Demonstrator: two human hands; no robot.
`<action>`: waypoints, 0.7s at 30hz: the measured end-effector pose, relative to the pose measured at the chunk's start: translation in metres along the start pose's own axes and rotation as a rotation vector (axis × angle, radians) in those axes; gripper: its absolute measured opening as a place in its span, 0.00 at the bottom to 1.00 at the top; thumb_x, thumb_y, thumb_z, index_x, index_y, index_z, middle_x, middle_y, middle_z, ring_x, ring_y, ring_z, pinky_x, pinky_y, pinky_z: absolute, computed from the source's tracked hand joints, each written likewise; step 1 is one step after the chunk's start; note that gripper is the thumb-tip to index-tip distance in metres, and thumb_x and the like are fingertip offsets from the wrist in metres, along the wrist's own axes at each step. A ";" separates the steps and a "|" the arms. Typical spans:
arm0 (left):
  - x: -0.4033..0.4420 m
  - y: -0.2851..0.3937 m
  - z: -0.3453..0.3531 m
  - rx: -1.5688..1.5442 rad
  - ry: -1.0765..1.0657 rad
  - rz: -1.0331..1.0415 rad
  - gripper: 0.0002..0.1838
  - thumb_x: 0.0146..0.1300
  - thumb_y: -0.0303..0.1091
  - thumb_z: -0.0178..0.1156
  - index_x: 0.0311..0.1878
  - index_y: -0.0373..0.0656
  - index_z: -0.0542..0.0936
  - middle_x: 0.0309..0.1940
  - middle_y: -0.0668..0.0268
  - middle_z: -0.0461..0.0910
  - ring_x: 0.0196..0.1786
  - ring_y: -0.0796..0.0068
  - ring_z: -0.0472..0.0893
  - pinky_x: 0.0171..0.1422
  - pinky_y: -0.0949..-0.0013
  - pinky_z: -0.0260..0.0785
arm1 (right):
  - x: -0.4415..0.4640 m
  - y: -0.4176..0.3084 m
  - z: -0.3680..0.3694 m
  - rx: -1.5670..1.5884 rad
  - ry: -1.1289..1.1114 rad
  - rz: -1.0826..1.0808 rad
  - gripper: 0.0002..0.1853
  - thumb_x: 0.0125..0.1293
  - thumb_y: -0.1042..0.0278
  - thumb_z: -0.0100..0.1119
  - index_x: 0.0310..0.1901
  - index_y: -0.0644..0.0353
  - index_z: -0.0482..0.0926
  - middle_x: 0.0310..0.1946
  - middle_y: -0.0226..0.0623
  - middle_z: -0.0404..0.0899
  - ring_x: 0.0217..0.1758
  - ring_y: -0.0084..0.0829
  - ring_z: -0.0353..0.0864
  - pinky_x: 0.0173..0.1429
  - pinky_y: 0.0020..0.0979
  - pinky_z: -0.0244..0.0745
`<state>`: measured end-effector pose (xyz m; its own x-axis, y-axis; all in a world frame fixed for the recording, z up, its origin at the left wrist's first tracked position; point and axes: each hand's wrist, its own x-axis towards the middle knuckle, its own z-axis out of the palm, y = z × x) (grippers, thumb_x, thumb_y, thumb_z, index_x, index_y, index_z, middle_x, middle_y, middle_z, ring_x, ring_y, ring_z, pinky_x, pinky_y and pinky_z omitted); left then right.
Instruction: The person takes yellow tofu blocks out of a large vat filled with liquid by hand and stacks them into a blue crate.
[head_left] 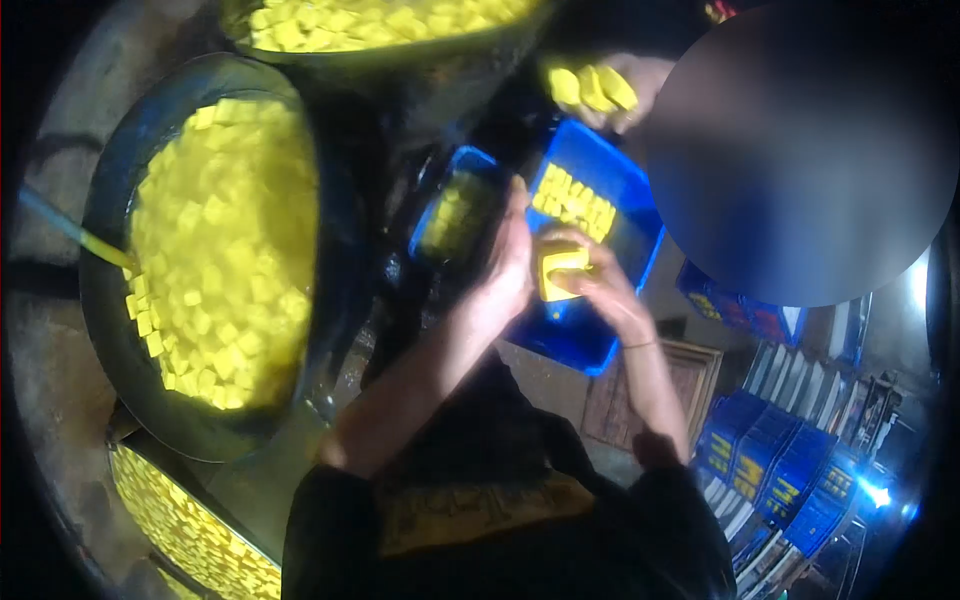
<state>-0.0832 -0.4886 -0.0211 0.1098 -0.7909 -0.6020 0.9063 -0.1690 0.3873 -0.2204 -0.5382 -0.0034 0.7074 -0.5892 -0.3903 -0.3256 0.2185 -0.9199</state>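
- Right hand (612,295): fingers and thumb close around a yellow block (560,285), which lies between the two hands, above the blue crate.
- Left hand (512,245): held edge-on beside the block, thumb raised; motion blur makes it impossible to tell whether its fingers grip the block or merely rest near it.
- Blue crate (575,345): tilted in view beneath both hands; rows of small yellow pieces (572,200) occupy its part just beyond them.
- Small blue container (472,153): just left of the left hand, with dim yellowish contents.
- Co-worker's hand (648,88): beyond the right hand, holding several yellow slabs (595,88) near the crate's far end.
- Large round pan (108,290): well to the left of the left hand, filled with yellow cubes (225,215) in cloudy liquid; a rod (85,240) reaches over its outer rim.
- Second pan (420,48): beyond the left hand, also bearing yellow cubes.
- Stacked blue crates (775,455): well to the right of the right hand and nearer the wearer.
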 end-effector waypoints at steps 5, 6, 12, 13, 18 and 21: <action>0.034 -0.032 -0.065 0.226 0.201 0.122 0.28 0.68 0.55 0.47 0.59 0.42 0.69 0.58 0.62 0.71 0.62 0.68 0.70 0.65 0.61 0.58 | -0.017 0.271 -0.072 0.323 0.176 0.471 0.31 0.61 0.51 0.61 0.61 0.62 0.70 0.55 0.40 0.74 0.55 0.32 0.74 0.57 0.33 0.71; 0.031 -0.022 -0.071 0.231 0.182 0.123 0.27 0.69 0.54 0.47 0.59 0.42 0.69 0.57 0.61 0.72 0.60 0.68 0.71 0.64 0.61 0.60 | -0.023 0.299 -0.071 0.502 0.221 0.437 0.30 0.61 0.48 0.60 0.59 0.61 0.73 0.57 0.42 0.74 0.56 0.34 0.75 0.57 0.36 0.72; 0.001 0.021 -0.069 0.369 0.112 0.245 0.26 0.70 0.51 0.45 0.61 0.40 0.68 0.55 0.59 0.74 0.58 0.65 0.73 0.62 0.60 0.63 | 0.016 0.424 -0.060 -0.746 0.193 0.764 0.23 0.62 0.47 0.55 0.50 0.56 0.79 0.46 0.40 0.79 0.48 0.35 0.79 0.51 0.37 0.75; -0.004 0.024 -0.069 0.388 0.083 0.285 0.26 0.70 0.49 0.45 0.61 0.39 0.68 0.55 0.58 0.74 0.58 0.64 0.74 0.62 0.60 0.65 | 0.022 0.421 -0.054 -0.744 0.173 0.712 0.22 0.62 0.48 0.55 0.50 0.56 0.79 0.47 0.41 0.79 0.50 0.37 0.78 0.52 0.38 0.74; 0.008 -0.003 -0.081 0.748 -0.147 0.088 0.20 0.70 0.38 0.51 0.59 0.36 0.70 0.52 0.56 0.76 0.54 0.66 0.78 0.58 0.65 0.71 | 0.047 0.391 -0.056 -0.762 0.085 0.591 0.17 0.65 0.55 0.51 0.48 0.54 0.81 0.54 0.47 0.76 0.55 0.47 0.77 0.55 0.45 0.74; 0.057 -0.082 -0.096 1.069 -0.188 -0.008 0.20 0.65 0.36 0.58 0.57 0.38 0.72 0.48 0.58 0.79 0.51 0.68 0.80 0.56 0.66 0.73 | 0.062 0.415 -0.044 -0.840 -0.033 0.383 0.18 0.65 0.55 0.50 0.48 0.55 0.81 0.53 0.49 0.76 0.54 0.48 0.77 0.55 0.45 0.74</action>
<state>-0.1124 -0.4637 -0.1540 -0.0414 -0.8497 -0.5257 0.0726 -0.5273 0.8466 -0.3392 -0.5182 -0.4080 0.4710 -0.5680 -0.6749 -0.8801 -0.2497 -0.4039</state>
